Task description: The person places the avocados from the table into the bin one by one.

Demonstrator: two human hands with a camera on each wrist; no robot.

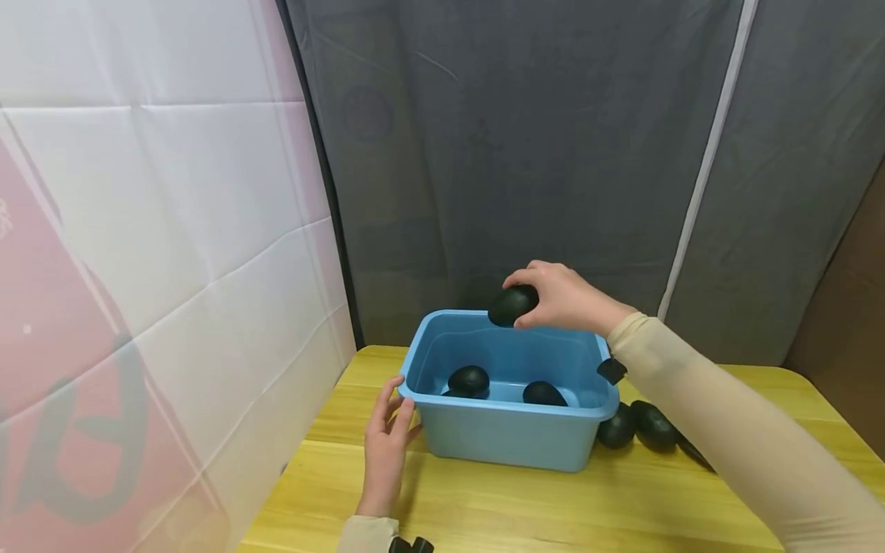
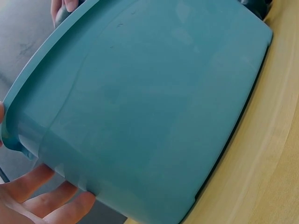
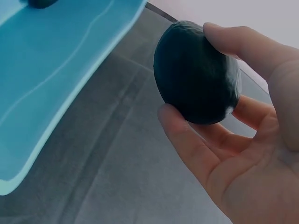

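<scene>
Holding a dark avocado (image 1: 513, 304) between thumb and curled fingers, the right hand (image 1: 563, 298) hovers over the far rim of the blue tub (image 1: 508, 438), which stands on the yellow desk (image 1: 553, 507). The wrist view shows the fruit (image 3: 197, 72) pinched at its sides, with the palm open below it and the tub's rim off to the left. Two more avocados (image 1: 469, 380) lie on the tub floor, apart from each other, and others (image 1: 653, 424) rest on the desk just beside the tub's right wall.

The left hand (image 1: 387, 445) lies with straight fingers against the tub's near left corner; its fingers (image 2: 46, 200) touch the wall under the rim without curling round it.

To do this step well, the right hand would best bring the fruit down inside the walls before the fingers loosen, aiming at the bare floor between or beside the two already there, so it neither bounces nor knocks them. The left hand's steady press should keep the light tub from sliding on the smooth desk.
</scene>
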